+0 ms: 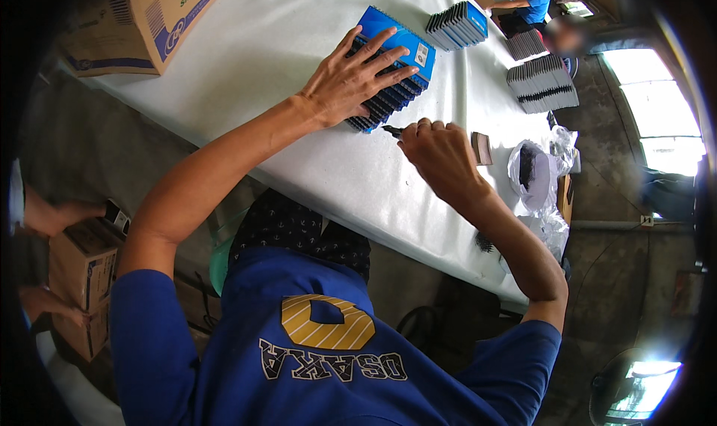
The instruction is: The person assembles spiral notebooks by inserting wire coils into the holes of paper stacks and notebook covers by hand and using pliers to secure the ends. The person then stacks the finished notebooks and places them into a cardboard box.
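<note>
A stack of blue-covered spiral notebooks (407, 41) lies on the white-covered table in front of me, its dark wire bindings facing me. My left hand (351, 82) rests across the top notebook and its bound side with the fingers spread. Just right of the stack's near corner, my right hand (441, 153) is closed round a small dark hand tool (391, 131), possibly pliers or a cutter. The tool's tip points left toward the bindings; its handles are hidden in my palm. Whether the tip touches a wire I cannot tell.
Another notebook stack (458, 26) stands farther back, with pale-edged stacks (543, 84) to its right. A brown block (482, 148) and plastic bags (534, 176) with dark contents lie right. A large carton (142, 23) sits far left; another person's hands hold a smaller carton (86, 277).
</note>
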The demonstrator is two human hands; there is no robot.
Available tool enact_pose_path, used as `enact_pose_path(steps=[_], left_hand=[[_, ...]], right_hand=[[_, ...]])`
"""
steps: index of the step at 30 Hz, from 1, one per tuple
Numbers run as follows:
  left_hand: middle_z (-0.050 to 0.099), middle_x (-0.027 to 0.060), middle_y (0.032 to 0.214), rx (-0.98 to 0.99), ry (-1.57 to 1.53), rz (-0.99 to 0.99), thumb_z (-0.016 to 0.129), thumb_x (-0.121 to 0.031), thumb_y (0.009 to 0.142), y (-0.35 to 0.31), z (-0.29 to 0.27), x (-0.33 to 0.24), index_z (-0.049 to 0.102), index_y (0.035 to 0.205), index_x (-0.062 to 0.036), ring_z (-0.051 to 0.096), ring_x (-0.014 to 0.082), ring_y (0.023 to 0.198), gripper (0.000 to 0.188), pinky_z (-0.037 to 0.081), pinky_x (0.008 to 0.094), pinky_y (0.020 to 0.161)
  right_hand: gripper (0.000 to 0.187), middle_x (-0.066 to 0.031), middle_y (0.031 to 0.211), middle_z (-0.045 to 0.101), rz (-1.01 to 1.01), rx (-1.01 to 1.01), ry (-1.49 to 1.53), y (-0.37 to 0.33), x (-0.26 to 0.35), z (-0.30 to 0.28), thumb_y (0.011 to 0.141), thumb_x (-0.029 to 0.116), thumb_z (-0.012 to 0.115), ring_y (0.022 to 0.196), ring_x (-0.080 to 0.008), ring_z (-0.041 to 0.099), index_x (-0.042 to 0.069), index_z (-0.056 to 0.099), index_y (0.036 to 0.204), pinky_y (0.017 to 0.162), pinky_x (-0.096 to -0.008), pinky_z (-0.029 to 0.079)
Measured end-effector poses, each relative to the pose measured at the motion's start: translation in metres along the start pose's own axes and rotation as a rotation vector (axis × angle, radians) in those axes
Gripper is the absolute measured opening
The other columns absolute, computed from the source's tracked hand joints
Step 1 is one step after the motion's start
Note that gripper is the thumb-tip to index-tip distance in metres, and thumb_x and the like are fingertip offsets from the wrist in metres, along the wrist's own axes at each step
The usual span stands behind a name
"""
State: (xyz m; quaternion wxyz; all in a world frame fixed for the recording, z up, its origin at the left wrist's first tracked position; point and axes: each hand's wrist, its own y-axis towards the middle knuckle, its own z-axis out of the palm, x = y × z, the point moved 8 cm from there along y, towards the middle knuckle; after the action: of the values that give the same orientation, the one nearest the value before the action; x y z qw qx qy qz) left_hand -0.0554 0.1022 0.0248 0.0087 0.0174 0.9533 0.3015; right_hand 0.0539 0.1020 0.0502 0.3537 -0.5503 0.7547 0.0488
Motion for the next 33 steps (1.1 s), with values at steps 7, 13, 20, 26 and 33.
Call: enact_pose_path(steps=[7,13,20,26,33], left_hand=[[0.024,-0.0019,0.156,-0.032,0.012,-0.001,0.086,-0.048,0.049,0.0,0.0,-0.002,0.028,0.147,-0.0396,0.011,0.0259,0.147,0.114,0.006,0.0513,0.121],[0.027,-0.0022,0.155,-0.05,-0.012,0.012,0.087,-0.045,0.049,0.001,-0.001,-0.006,0.028,0.147,-0.0394,0.012,0.0258,0.146,0.115,0.008,0.051,0.121],[0.026,-0.0026,0.156,-0.013,-0.029,-0.016,0.086,-0.043,0.05,-0.002,-0.004,0.0,0.029,0.147,-0.0391,0.015,0.025,0.146,0.113,0.009,0.0506,0.121],[0.025,-0.0038,0.156,-0.043,-0.012,0.003,0.086,-0.043,0.05,-0.003,0.0,-0.003,0.029,0.147,-0.0386,0.015,0.025,0.146,0.113,0.01,0.0505,0.121],[0.026,-0.0039,0.155,-0.095,0.07,-0.005,0.085,-0.044,0.048,-0.004,0.001,-0.006,0.026,0.148,-0.0389,0.015,0.0247,0.146,0.116,0.01,0.05,0.121]], right_hand=[[0.031,0.0055,0.113,0.054,-0.293,-0.549,-0.284,-0.011,-0.009,-0.027,0.077,0.024,0.074,0.111,-0.0096,0.048,0.021,0.06,0.104,0.109,-0.0329,0.035],[0.02,0.0061,0.102,0.058,-0.359,-0.599,-0.287,-0.01,-0.01,-0.018,0.077,0.021,0.073,0.107,-0.0088,0.05,0.018,0.063,0.094,0.096,-0.0308,0.041],[0.008,-0.0023,0.076,0.06,-0.046,-0.119,-0.184,0.007,0.008,-0.009,0.075,0.012,0.067,0.074,-0.0159,0.061,0.007,0.064,0.081,0.059,-0.0312,0.044],[0.028,0.0067,0.107,0.058,-0.314,-0.547,-0.129,-0.006,-0.002,-0.035,0.077,0.022,0.073,0.112,-0.0115,0.05,0.022,0.06,0.102,0.105,-0.0358,0.035],[0.02,0.0043,0.106,0.059,-0.335,-0.494,-0.158,0.002,0.006,-0.013,0.078,0.019,0.071,0.113,-0.013,0.051,0.016,0.063,0.095,0.103,-0.0334,0.04]])
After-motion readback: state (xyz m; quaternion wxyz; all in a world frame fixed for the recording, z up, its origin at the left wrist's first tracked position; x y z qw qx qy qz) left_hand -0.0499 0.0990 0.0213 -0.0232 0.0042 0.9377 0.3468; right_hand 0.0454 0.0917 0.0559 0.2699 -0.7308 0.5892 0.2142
